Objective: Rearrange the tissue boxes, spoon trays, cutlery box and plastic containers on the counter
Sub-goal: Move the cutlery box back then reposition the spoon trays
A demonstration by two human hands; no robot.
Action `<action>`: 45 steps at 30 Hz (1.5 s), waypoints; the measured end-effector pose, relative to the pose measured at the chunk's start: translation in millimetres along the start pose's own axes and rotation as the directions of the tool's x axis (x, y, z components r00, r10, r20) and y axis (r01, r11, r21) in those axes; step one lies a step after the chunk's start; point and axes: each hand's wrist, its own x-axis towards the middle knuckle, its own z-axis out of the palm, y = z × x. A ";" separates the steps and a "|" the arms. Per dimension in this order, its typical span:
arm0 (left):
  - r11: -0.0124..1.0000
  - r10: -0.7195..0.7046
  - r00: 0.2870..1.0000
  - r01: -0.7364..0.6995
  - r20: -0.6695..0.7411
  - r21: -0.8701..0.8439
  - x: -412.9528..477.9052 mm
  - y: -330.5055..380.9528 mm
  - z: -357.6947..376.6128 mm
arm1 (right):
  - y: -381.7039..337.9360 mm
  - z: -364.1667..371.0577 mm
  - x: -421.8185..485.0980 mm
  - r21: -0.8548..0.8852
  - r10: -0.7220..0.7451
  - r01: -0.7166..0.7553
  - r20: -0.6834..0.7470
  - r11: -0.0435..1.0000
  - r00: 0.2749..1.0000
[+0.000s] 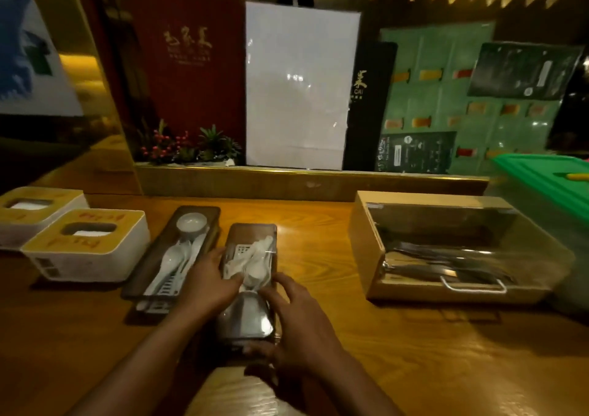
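Observation:
Two dark spoon trays lie side by side on the wooden counter (318,240). The left tray (204,215) holds white spoons and a small white bowl (192,222). The right tray (251,232) holds white spoons and a shiny metal dish (245,317). My left hand (207,282) grips that tray's left edge, and my right hand (299,323) grips its near right corner. Two yellow-topped tissue boxes (86,243) (35,211) stand at the left. A wooden cutlery box (446,246) with a clear lid sits at the right.
A green plastic container (548,180) stands at the far right behind the cutlery box. A raised ledge (287,180) runs along the back of the counter, with a plant arrangement (191,148) and upright menu boards (299,84) on it.

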 end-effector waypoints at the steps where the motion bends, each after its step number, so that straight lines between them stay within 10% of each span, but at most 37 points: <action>1: 0.998 -0.033 0.999 0.034 0.024 -0.047 2.7 -1.7 3.3 | 2.5 1.0 -1.5 -0.026 0.014 -0.014 -0.008 1.000 1.000; 14: 0.936 -0.015 0.951 0.122 0.309 -0.330 20.0 34.4 82.1 | 53.4 -38.5 -45.8 -0.151 0.289 -0.321 -0.199 0.935 0.936; 45: 0.948 -0.006 0.861 0.167 0.508 -0.271 52.4 86.5 133.3 | 85.5 -44.7 -41.8 -0.342 0.402 -0.516 -0.353 0.785 0.845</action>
